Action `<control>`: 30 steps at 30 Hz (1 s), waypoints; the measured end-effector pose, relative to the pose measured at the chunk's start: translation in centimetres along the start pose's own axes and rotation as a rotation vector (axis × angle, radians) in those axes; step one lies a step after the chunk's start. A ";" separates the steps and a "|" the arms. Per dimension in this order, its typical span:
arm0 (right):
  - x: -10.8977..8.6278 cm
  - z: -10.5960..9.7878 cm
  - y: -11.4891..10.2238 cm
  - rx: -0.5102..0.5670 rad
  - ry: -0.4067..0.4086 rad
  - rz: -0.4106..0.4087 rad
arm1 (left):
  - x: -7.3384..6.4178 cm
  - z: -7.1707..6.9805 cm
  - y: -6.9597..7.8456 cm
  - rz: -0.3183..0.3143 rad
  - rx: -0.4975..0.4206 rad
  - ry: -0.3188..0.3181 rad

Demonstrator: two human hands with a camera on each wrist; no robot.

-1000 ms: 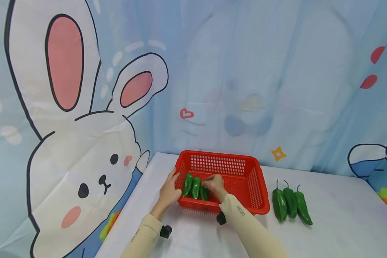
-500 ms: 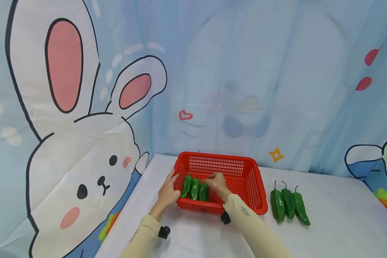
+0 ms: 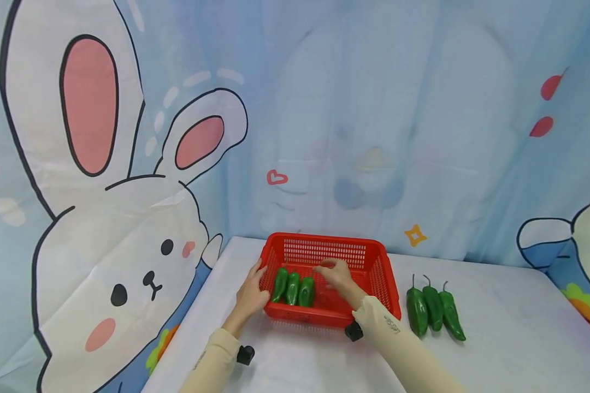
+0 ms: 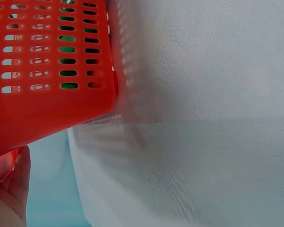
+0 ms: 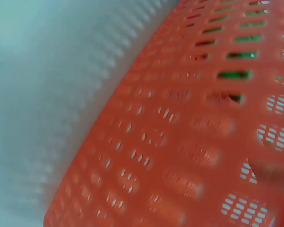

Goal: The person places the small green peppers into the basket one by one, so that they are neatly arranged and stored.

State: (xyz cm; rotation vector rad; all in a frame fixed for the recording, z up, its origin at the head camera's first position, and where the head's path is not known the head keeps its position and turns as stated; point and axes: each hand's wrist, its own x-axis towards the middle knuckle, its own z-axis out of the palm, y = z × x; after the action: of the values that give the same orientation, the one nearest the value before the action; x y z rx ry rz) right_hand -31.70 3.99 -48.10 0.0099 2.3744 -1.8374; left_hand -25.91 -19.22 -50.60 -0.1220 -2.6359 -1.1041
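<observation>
Three shiny green chili peppers lie side by side at the left end of a red plastic basket: a left one, a middle one and a right one. My left hand holds the basket's left side, fingers along the rim. The left wrist view shows part of this hand at the rim. Over the basket, my right hand is bent with nothing held, just right of the third pepper. Green shows through the slots of the basket wall in the right wrist view.
Three more green chili peppers lie on the white table to the right of the basket, stems pointing away. A blue curtain with cartoon rabbits hangs behind and to the left. Black wrist cameras sit below both wrists.
My right hand has let go of the rightmost pepper in the basket and moved up and right from it. My left hand has stayed at the basket's left side. The view has shifted slightly.
</observation>
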 end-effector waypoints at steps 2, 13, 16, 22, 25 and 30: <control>-0.2 -0.3 0.1 0.022 -0.003 -0.002 | -0.2 -0.1 -0.1 0.001 -0.001 -0.001; -0.4 -2.5 -0.8 0.033 -0.026 -0.046 | -0.4 -0.5 -0.2 -0.018 0.003 -0.009; -0.5 -3.3 -1.2 0.073 -0.036 -0.047 | -0.5 -0.6 -0.2 -0.017 -0.003 -0.009; -0.5 -5.7 -1.9 0.112 -0.030 -0.064 | -0.3 -0.3 -0.1 -0.024 -0.005 -0.005; -0.6 -7.4 -2.0 0.122 -0.036 -0.076 | -0.1 -0.1 -0.1 -0.027 0.003 -0.010; -0.7 -10.8 -1.9 0.206 -0.020 -0.032 | -0.1 0.0 0.2 -0.027 -0.006 -0.024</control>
State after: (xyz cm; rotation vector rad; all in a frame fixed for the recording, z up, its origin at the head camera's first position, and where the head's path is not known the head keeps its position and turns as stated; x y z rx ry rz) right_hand -32.32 13.97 -43.51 -0.0245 2.1742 -2.0777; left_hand -25.79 -19.07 -50.53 -0.1025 -2.6628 -1.1264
